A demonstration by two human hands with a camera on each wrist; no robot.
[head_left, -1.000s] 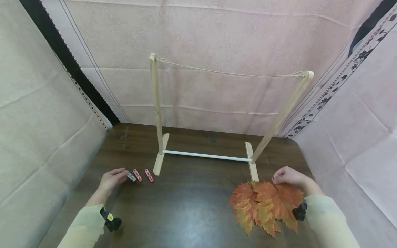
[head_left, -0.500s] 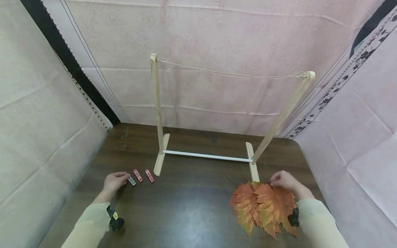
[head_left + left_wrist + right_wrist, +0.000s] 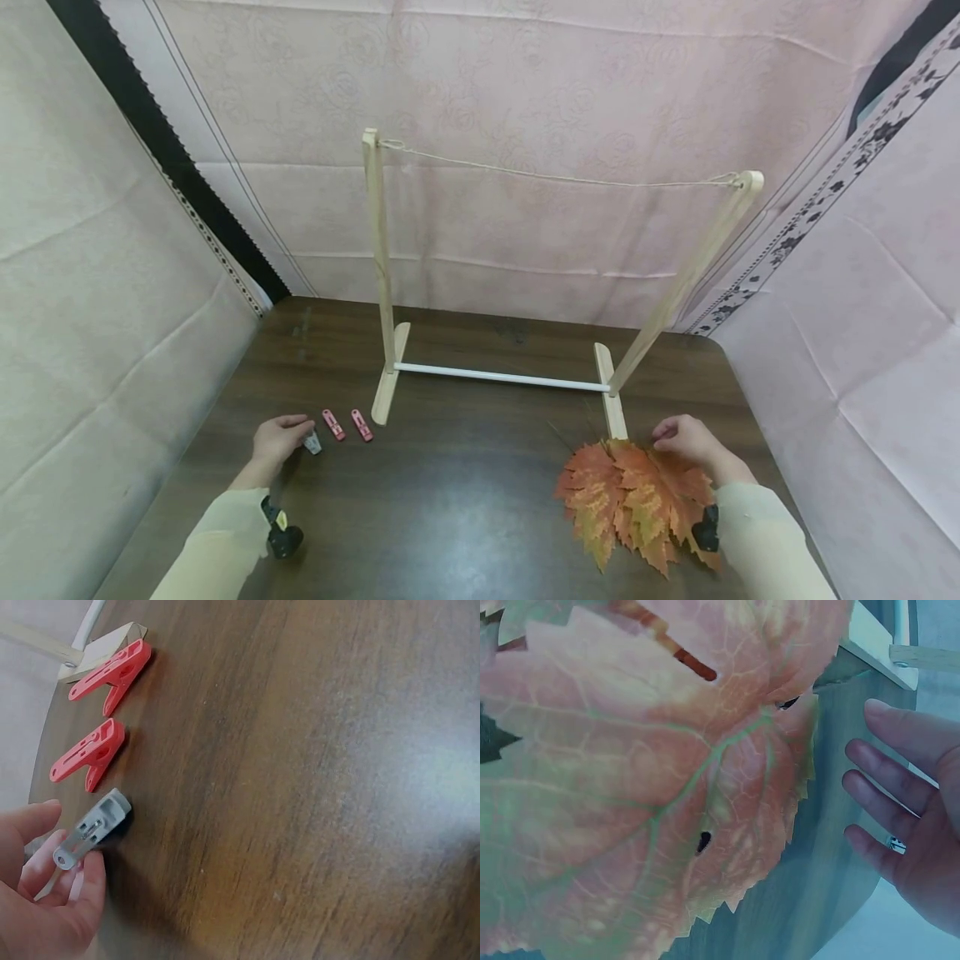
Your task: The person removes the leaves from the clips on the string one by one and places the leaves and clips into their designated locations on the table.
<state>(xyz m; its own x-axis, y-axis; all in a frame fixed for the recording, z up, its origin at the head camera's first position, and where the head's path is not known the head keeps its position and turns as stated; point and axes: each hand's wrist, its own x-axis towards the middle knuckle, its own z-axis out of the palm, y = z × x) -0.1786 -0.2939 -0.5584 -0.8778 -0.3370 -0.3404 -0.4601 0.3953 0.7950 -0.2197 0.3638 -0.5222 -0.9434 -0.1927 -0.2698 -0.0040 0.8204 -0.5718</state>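
Observation:
My left hand (image 3: 279,439) is at the left, its fingers curled at a grey clothespin (image 3: 94,829). In the left wrist view the fingers lie around the clothespin's handle end, and the thumb stands a little off it. Two pink-red clothespins (image 3: 88,750) lie in a row beside it on the table. At the right, my right hand (image 3: 686,439) hovers by the top edge of several orange and yellow artificial maple leaves (image 3: 637,500). In the right wrist view its fingers are loosely bent, apart from the leaf, and hold nothing.
A wooden frame with two posts (image 3: 380,250) stands at the back of the brown table (image 3: 450,483). A thin string (image 3: 540,175) runs between the post tops, and a white rod (image 3: 502,377) joins the feet. Pale cloth (image 3: 525,83) hangs behind and at both sides.
The left hand has moved slightly right and nearer, and the grey clothespin has turned at its fingertips. The right hand has shifted a little left along the leaves' top edge.

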